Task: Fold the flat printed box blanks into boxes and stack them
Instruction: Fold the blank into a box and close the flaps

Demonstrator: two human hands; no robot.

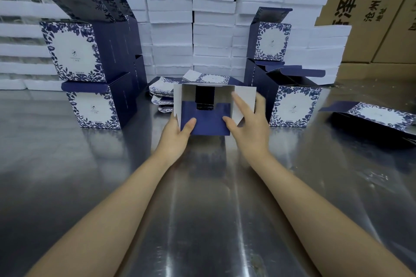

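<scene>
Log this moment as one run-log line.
left hand: grips box | right hand: finger on white flap | finished boxes: stacked both sides

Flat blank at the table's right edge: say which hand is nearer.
Right. The right hand presses the half-folded box's right flap, left of the blank; the left hand grips the box's left side, farther off.
</scene>
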